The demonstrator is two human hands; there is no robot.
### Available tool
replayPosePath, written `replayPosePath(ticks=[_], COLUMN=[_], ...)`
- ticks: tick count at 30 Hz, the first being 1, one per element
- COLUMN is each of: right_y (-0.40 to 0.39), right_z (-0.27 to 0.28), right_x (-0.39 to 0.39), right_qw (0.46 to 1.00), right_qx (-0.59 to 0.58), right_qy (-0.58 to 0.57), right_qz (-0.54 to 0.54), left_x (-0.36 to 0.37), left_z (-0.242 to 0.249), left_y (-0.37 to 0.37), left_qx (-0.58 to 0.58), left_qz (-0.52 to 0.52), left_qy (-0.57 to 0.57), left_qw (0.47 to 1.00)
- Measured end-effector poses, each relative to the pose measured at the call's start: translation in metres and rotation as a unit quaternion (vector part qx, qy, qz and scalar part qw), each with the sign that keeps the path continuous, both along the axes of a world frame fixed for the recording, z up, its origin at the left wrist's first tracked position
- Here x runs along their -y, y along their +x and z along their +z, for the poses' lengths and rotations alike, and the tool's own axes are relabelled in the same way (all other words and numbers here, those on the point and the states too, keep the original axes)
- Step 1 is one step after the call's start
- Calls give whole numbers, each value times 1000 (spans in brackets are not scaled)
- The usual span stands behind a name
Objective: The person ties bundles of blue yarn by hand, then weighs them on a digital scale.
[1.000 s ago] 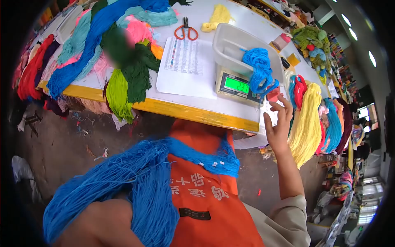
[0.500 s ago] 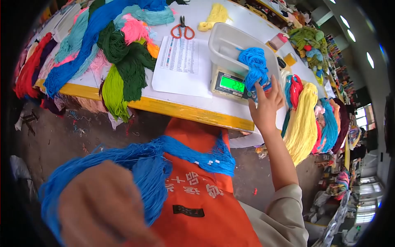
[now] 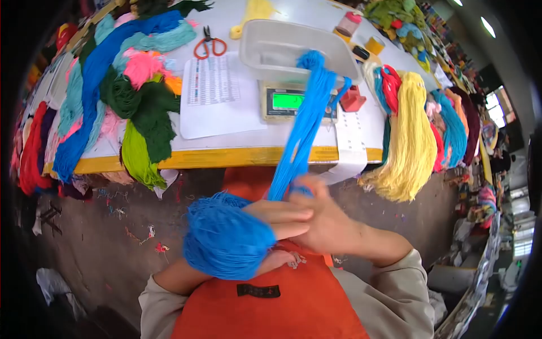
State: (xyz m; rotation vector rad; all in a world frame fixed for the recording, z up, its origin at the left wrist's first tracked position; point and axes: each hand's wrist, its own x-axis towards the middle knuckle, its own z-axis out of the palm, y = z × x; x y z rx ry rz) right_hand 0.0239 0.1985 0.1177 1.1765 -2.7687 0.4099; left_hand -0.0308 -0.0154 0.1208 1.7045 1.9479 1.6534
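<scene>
In front of my orange apron, my left hand (image 3: 279, 217) is closed round a thick bundle of blue yarn (image 3: 226, 240). My right hand (image 3: 324, 223) presses against it, fingers curled on a stretched length of blue yarn (image 3: 302, 133); that hand is partly blurred. The length runs up over the table edge into a clear plastic tub (image 3: 271, 48), where its far end lies bunched. Beneath the tub stands a digital scale (image 3: 271, 116) with a lit green display, its digits partly hidden by the yarn.
Red-handled scissors (image 3: 210, 45) and a printed sheet (image 3: 220, 116) lie left of the tub. Coloured yarn hanks drape over the table's left side, and a yellow hank (image 3: 412, 135) hangs on the right. A paper strip (image 3: 351, 141) overhangs the yellow-taped edge (image 3: 226, 157).
My right hand has come down from the scale, drawing blue yarn out of the tub. My left hand has moved right with its bundle, and both hands now meet before the apron.
</scene>
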Motion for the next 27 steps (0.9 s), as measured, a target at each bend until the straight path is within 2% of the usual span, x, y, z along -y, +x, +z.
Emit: replayPosePath(ticks=[1, 2, 3, 4, 6, 7, 8, 9, 10, 11, 12, 13, 15, 16, 17, 19, 21, 23, 27], right_y=[8, 15, 15, 14, 19, 16, 13, 12, 4, -10, -22, -28, -35, -38, -42, -48, -53, -54, -47], right_z=[3, 6, 11, 16, 17, 15, 10, -5, -20, -38, -64, -84, -117, -117, -117, -117, -124, -128, -116], right_x=[-3, -6, -12, -17, -35, -45, -56, -69, -87, -111, -140, -171, -213, -213, -213, -214, -225, -230, -211], right_qw=[998, 990, 974, 949, 891, 868, 843, 834, 847, 842, 823, 828, 815, 793, 793, 783, 782, 780, 795], right_qx=[65, 129, 193, 250, 361, 397, 432, 383, 278, 168, 51, -48, -93, -42, -43, -45, -25, -5, -57], right_qy=[-26, -52, -113, -180, -246, -267, -288, -343, -341, -332, -293, -175, -62, -54, -54, -44, -82, -121, -160], right_qz=[7, 15, -28, -71, -128, -136, -142, -203, -300, -391, -483, -531, -569, -606, -606, -619, -617, -614, -582], left_x=[-7, -13, -19, -28, -25, -31, -29, -26, -23, -22, -22, -21, -21, -21, -21, -22, -23, -23, -24], left_z=[1, 2, 3, -15, -3, -26, -26, -25, -24, -31, -38, -37, -34, -33, -33, -41, -43, -41, -44], left_y=[3, 5, 7, 10, 11, 14, 15, 14, 14, 17, 20, 19, 18, 18, 19, 20, 22, 23, 23], left_qx=[4, 10, 13, 11, -8, 7, 6, 72, 137, 145, 154, 168, 182, 167, 152, 141, 130, 190, 168], left_qz=[-8, -5, 0, 27, 76, 105, 104, 69, 33, 45, 57, 58, 61, 62, 64, 70, 74, 66, 72], left_qy=[-3, -72, -140, -97, -218, -53, -54, -103, -152, -150, -148, -151, -153, -180, -207, -182, -158, -173, -154], left_qw=[1000, 997, 990, 995, 973, 993, 993, 990, 978, 977, 975, 972, 969, 967, 964, 971, 976, 964, 971])
